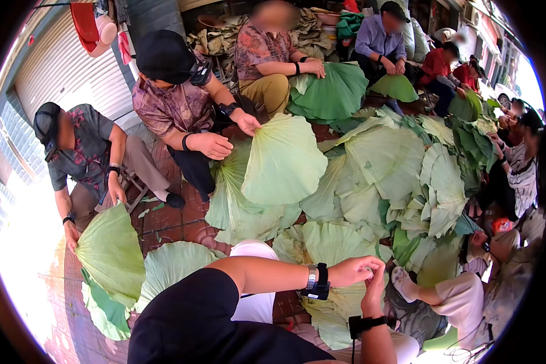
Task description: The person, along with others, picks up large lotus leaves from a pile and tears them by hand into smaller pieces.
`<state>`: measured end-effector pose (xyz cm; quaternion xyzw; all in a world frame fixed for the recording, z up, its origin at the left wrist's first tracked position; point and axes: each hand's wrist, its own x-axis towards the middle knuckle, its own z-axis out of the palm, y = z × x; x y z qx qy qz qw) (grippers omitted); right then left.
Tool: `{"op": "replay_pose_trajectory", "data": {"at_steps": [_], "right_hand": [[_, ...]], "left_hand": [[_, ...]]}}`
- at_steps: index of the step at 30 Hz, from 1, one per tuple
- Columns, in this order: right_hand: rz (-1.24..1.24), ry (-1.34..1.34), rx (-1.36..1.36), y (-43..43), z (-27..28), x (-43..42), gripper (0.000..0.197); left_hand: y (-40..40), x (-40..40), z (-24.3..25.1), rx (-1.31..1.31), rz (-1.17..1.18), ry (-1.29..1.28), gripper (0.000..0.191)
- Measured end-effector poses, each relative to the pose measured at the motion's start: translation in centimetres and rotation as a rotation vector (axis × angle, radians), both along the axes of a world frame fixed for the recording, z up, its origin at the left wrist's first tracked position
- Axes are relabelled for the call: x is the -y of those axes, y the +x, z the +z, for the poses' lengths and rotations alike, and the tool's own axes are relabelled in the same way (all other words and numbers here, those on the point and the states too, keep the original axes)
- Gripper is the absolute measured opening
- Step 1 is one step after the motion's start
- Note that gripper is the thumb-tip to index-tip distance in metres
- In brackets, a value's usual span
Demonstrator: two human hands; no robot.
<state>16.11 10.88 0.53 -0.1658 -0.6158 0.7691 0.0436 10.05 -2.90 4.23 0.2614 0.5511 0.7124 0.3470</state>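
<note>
My left hand, below a silver watch and a black wrist device, reaches in from the left with bent fingers. Its fingertips meet those of my right hand, which points upward above a black wrist strap. A small pale spot shows between the fingers; whether it is a held object cannot be told. No leaf is plainly in either hand. Beneath and beside them lie large dried lotus leaves. Another flattened lotus leaf spreads just beyond my left forearm, and a white rounded thing shows behind that arm.
A large heap of lotus leaves covers the brick paving ahead. A person across from me holds a leaf; another at the left holds one too. More seated people line the far side and the right, one with a leg near my right arm.
</note>
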Motion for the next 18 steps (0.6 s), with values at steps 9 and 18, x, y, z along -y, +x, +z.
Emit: {"op": "replay_pose_trajectory", "data": {"at_steps": [9,18], "right_hand": [[0.288,-0.826,0.117,0.4,0.6,0.9,0.041],[-0.034,-0.287,-0.132,0.0,4.9,-0.4,0.043]], "left_hand": [[1.0,-1.2,-1.4,-1.059,0.003,-0.166,0.046],[-3.2,-2.0,-3.6,-0.390,0.300,-0.332,0.041]]}}
